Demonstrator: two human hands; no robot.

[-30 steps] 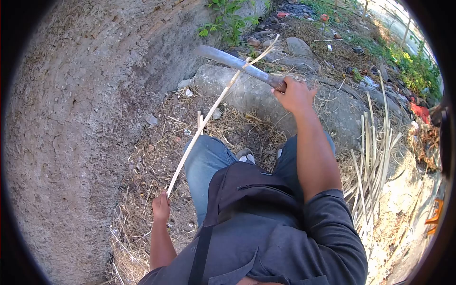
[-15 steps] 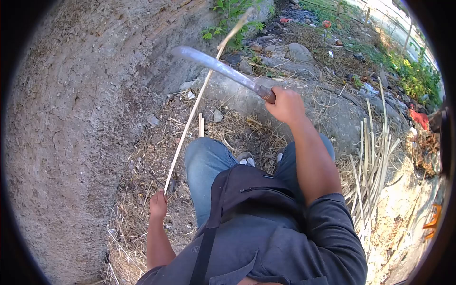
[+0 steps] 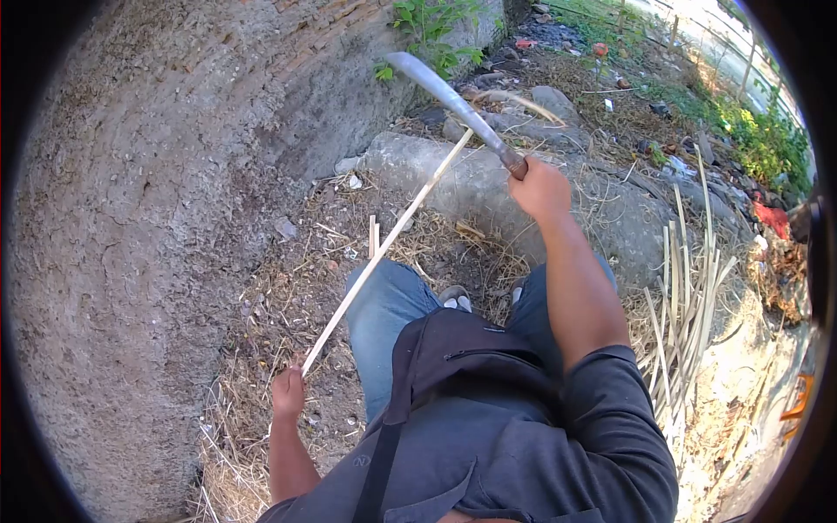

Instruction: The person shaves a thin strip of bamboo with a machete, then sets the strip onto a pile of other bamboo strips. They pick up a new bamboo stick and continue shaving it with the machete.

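My left hand [image 3: 289,394], at the lower left, is closed round the lower end of a long pale strip [image 3: 375,261]. The strip slants up to the right across my left knee. Its upper end meets the blade of a machete [image 3: 445,91], which points up and to the left. The machete's dark handle is gripped in my right hand [image 3: 540,190], above my right knee. Beyond the blade a thin curved piece [image 3: 523,103] appears blurred; whether it is joined to the strip I cannot tell.
A rough wall [image 3: 131,227] rises on the left. In front of my feet lies a large stone [image 3: 410,170]. Two short pale sticks [image 3: 374,237] stand beyond my left knee. Several long strips [image 3: 684,305] are piled at the right. Green leaves [image 3: 436,30] grow by the wall.
The machete has moved to the right and its tip is higher. The strip has tilted further right, and a thin curved piece now shows near its upper end.
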